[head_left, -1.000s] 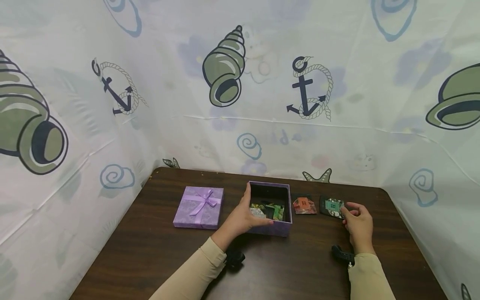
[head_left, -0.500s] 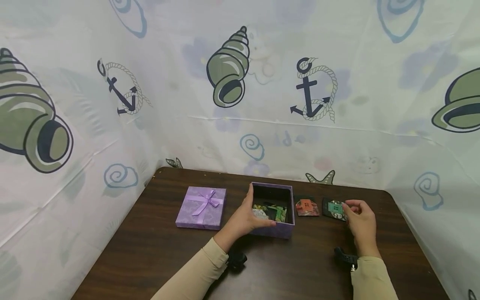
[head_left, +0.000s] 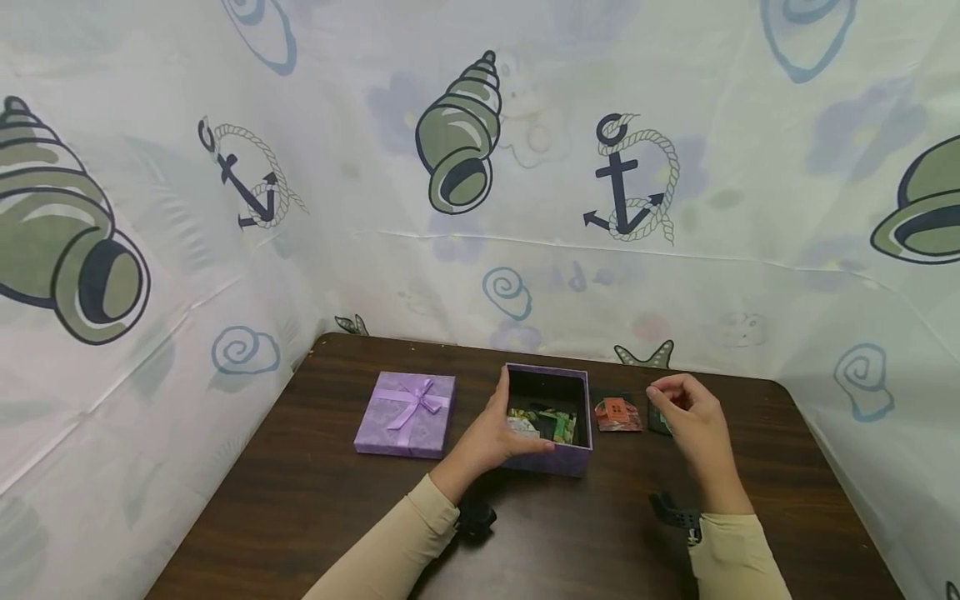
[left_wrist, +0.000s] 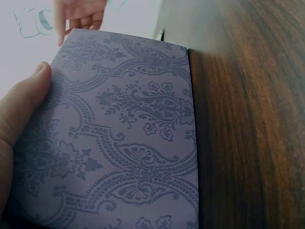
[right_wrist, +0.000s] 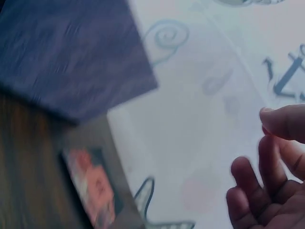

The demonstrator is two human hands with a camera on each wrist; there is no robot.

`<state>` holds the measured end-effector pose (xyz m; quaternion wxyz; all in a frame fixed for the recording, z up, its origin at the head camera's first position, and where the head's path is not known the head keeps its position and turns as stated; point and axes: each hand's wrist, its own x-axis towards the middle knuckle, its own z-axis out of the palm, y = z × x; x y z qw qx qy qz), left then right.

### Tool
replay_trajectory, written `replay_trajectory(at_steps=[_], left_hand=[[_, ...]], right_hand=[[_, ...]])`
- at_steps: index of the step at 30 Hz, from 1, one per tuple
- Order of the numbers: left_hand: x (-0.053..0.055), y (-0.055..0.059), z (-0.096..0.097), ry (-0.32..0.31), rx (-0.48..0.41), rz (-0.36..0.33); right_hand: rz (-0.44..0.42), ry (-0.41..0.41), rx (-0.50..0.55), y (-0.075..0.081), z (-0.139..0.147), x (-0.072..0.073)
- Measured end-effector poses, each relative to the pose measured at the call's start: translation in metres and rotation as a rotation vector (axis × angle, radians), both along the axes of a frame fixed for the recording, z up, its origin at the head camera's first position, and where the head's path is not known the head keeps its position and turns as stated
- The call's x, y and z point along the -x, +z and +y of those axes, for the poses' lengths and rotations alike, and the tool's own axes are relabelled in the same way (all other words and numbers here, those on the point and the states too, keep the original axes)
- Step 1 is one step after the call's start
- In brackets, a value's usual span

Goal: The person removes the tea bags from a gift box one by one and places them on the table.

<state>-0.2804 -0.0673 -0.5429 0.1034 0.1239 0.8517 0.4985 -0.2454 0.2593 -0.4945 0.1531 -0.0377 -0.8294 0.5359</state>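
Note:
My left hand (head_left: pixel 487 433) holds the open lilac gift box (head_left: pixel 555 461), fingers along its left side and thumb against the front wall. That patterned box wall (left_wrist: pixel 128 133) fills much of the left wrist view. Several small green-and-dark packets (head_left: pixel 564 425) lie inside. To the box's right is a flat packet with an orange label (head_left: pixel 618 414). My right hand (head_left: pixel 701 425) hovers over a dark packet (head_left: pixel 657 422) and mostly hides it. In the right wrist view, the right hand (right_wrist: pixel 269 186) has thumb and fingertips close together, with nothing visible between them.
A lilac lid (head_left: pixel 405 417) with a ribbon bow lies on the left of the brown wooden table (head_left: pixel 300 483). Behind the table hangs a pale curtain (head_left: pixel 360 167) printed with shells and anchors. Dark devices are strapped to both wrists.
The right hand has let go of the green-labelled packet's right edge and moved left and slightly up, now covering most of it. The left hand stays on the box.

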Motion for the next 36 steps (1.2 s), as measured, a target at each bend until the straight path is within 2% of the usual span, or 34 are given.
replay_trajectory(at_steps=[8,15,22,32,36], left_hand=[[0.001,-0.001,0.001,0.009,-0.014,-0.011],[0.001,-0.001,0.002,0.003,-0.017,-0.001],[0.000,-0.001,0.001,0.005,-0.005,0.009],[0.001,-0.003,-0.001,-0.004,-0.017,0.020],[0.001,-0.003,-0.001,-0.015,-0.020,0.023]], right_hand=[[-0.008,0.154,0.059,0.031,-0.029,0.003],[-0.014,0.267,0.072,0.045,-0.050,0.016],[0.000,0.416,0.065,0.044,-0.069,0.035],[-0.133,0.535,-0.021,0.036,-0.092,0.061],[-0.158,0.567,-0.064,0.036,-0.100,0.069]])
